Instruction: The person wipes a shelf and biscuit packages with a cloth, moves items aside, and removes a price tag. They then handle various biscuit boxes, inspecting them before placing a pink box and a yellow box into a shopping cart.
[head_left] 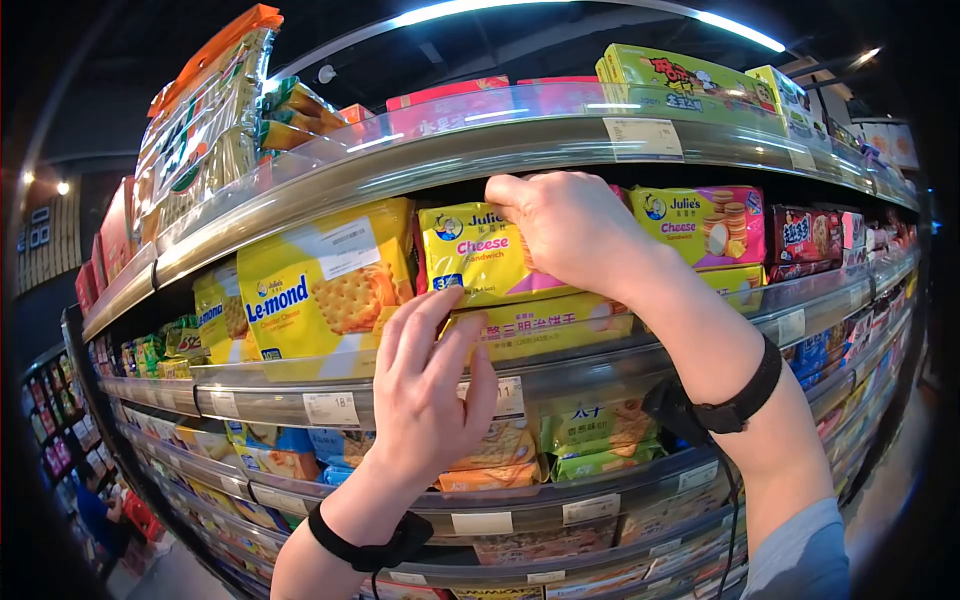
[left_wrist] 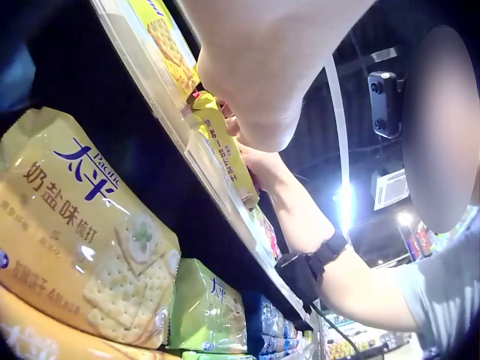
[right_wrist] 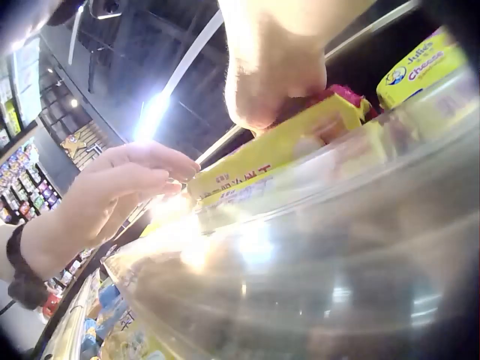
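Note:
My right hand [head_left: 522, 212] grips the top edge of a yellow Julie's Cheese Sandwich pack [head_left: 470, 262] on the second shelf from the top, fingers curled over it. The pack stands above a flat yellow biscuit pack [head_left: 560, 326]. My left hand [head_left: 440, 335] reaches up below it with straight fingers that touch the front of the flat pack, just above the shelf rail [head_left: 300, 372]. In the right wrist view the right hand [right_wrist: 277, 71] sits on the yellow pack [right_wrist: 277, 146], and the left hand [right_wrist: 131, 184] comes in from the left.
A large Le-mond cracker pack [head_left: 320, 285] stands left of the hands, another Julie's pack [head_left: 700, 225] to the right. Green Pacific cracker bags [left_wrist: 82, 232] fill the shelf below. Curved shelves full of packs run both ways. A person in blue crouches at far lower left [head_left: 100, 510].

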